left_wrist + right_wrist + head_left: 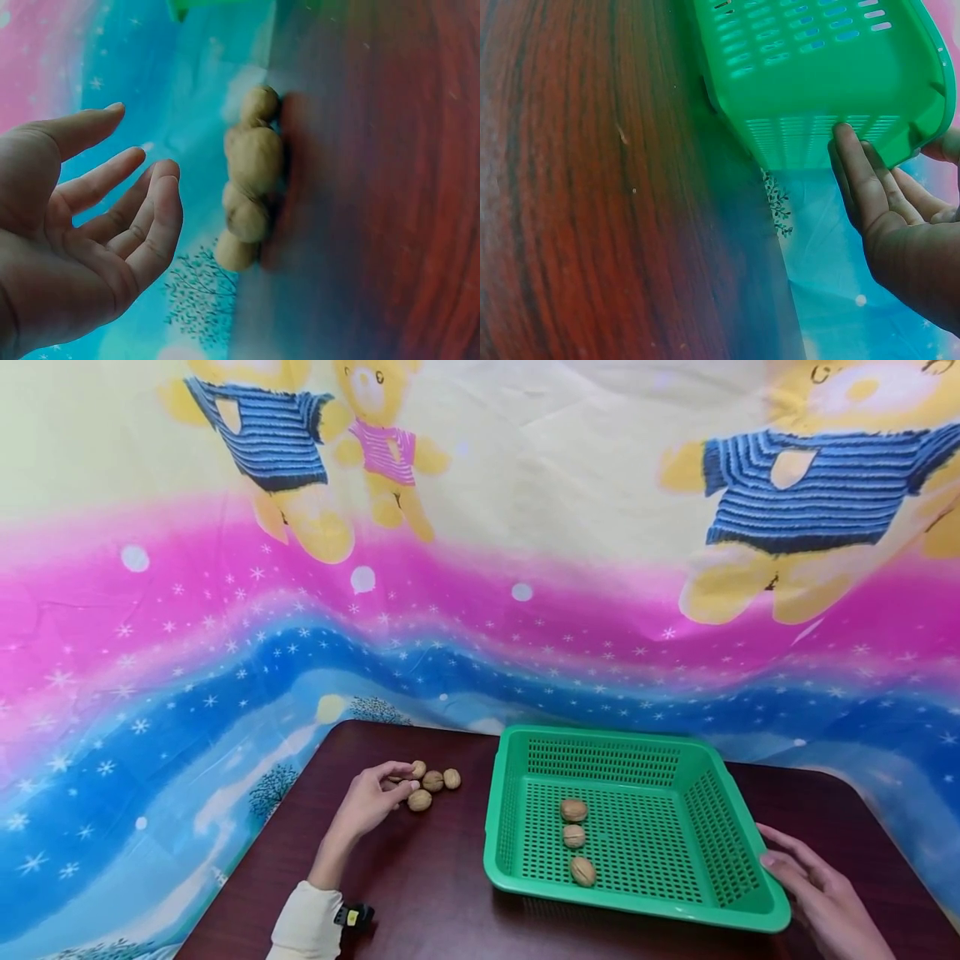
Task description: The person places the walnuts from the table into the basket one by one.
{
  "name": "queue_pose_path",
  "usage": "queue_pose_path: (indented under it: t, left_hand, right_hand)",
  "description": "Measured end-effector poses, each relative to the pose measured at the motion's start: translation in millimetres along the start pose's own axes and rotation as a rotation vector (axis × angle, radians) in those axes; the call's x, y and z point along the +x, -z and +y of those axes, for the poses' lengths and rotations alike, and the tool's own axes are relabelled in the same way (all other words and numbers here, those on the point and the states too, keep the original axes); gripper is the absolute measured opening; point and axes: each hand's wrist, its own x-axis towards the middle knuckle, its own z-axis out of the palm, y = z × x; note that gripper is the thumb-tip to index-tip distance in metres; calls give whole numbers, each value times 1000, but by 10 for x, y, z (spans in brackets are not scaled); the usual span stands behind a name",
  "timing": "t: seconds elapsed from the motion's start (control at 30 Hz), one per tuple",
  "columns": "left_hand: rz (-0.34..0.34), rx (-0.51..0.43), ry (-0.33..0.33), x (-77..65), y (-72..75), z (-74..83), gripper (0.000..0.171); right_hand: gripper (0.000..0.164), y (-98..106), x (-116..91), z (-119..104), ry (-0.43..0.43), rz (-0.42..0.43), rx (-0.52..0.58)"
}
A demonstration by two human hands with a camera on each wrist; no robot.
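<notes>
My left hand reaches in beside several walnuts grouped on the left part of the table, its fingertips overlapping the nearest ones in the head view. From the left wrist, the same hand shows loosely bent fingers with nothing between them, and the walnuts lie just past the fingertips. A green plastic basket stands right of them, with three walnuts in a rough line on its floor. At its right rim my right hand grips the basket, thumb by the rim and fingers along the outer wall.
Both sit on a dark reddish-brown table with rounded far corners. Behind the table hangs a cloth printed with bears and snowflakes. A small black device is worn at the left wrist, by a white sleeve.
</notes>
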Motion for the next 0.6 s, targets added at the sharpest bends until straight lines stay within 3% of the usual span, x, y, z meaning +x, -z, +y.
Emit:
queue_pose_path:
  t: [0.3, 0.6]
  left_hand:
    - [-6, 42, 36, 65, -79, -205, 37]
    - [-5, 71, 37, 110, -157, -271, 34]
  right_hand:
    - [78, -4, -11, -6, 13, -2, 16]
    - [77, -3, -6, 0, 36, -18, 13]
